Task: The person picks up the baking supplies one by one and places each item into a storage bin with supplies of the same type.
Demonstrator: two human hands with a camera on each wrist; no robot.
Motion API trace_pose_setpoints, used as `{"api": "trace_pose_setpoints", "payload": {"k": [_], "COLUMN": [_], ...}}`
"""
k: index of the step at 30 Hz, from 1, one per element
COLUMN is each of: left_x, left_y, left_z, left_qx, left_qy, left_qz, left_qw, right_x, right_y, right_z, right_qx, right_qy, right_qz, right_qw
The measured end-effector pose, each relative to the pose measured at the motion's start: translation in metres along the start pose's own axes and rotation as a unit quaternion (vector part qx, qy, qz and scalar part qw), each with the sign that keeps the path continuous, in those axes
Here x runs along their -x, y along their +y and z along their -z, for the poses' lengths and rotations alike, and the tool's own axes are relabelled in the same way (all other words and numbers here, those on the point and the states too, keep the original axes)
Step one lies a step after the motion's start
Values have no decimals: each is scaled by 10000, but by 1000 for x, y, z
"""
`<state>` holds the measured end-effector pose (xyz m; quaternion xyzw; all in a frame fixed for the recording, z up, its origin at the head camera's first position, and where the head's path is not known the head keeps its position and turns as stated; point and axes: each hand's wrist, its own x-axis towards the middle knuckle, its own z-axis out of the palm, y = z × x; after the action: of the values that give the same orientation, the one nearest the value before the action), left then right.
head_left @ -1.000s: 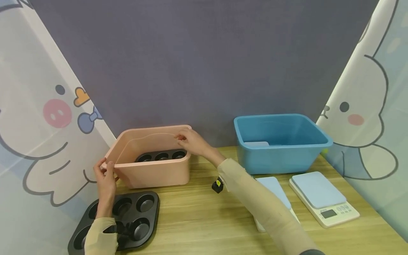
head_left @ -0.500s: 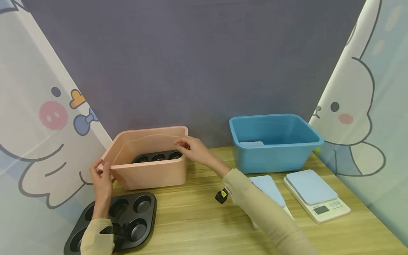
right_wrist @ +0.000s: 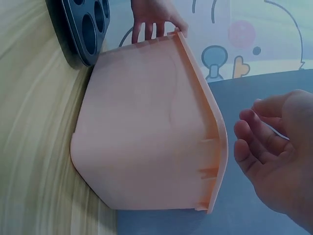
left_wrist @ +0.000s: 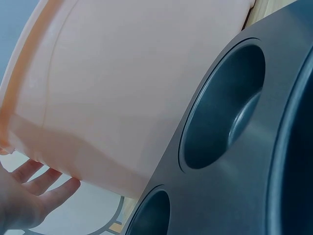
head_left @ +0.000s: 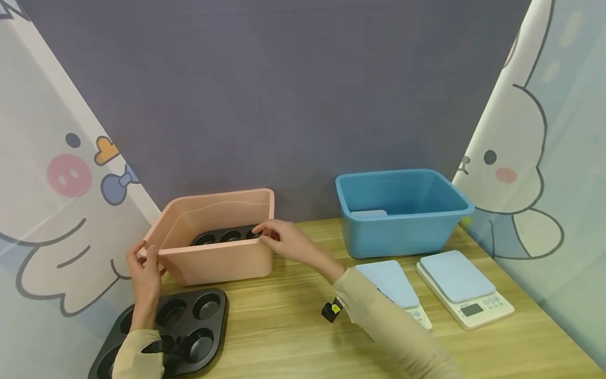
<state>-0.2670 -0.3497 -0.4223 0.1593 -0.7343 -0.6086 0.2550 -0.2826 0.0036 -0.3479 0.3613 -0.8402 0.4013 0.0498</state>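
A pink plastic bin (head_left: 213,264) stands at the left, with a dark muffin pan (head_left: 222,230) partly visible inside it. My left hand (head_left: 144,273) grips the bin's front left corner, thumb at the rim and fingers against the left side; the left wrist view shows these fingers (left_wrist: 61,193) along the wall. Over the bin's right end hovers my right hand (head_left: 284,239), its fingers loosely bent. In the right wrist view that hand (right_wrist: 274,152) is apart from the rim and holds nothing. A second muffin pan (head_left: 187,337) lies under my left forearm.
A blue bin (head_left: 402,237) stands at the back right with a pale flat item (head_left: 369,213) inside. Two kitchen scales, one (head_left: 456,276) at the right and one (head_left: 388,281) partly behind my right forearm, lie before it. A dark wall (head_left: 284,105) closes the back.
My right hand has come down and slightly left, closer to the pink bin's front right rim. My left hand keeps its hold on the corner. The head view has shifted slightly.
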Motion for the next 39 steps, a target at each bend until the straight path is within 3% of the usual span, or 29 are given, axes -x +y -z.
{"api": "trace_pose_setpoints", "payload": {"k": [8,20,27,34,39], "left_x": [0,-1,0,1,2], "left_y": [-2,0,0,2,2], "left_z": [0,-1,0,1,3], "left_qx": [196,108,89,-100,-235], "left_qy": [-22,-35,13,10,31], "left_qz": [-56,58,-16,198,91], "left_qw": [9998,9999,10000,9998,9997], "right_x": [7,19,23,25,25], "right_y": [2,13,16,19,21], "right_z": [-14,-44,-65,-80,-94], "right_qx": [-71,-376,-218,-543,-799], "right_qy": [-21,-420,-523,-665,-716], "right_qz": [-17,-295,-509,-551,-654], "right_qw": [10000,9980,9971,9948,9921]}}
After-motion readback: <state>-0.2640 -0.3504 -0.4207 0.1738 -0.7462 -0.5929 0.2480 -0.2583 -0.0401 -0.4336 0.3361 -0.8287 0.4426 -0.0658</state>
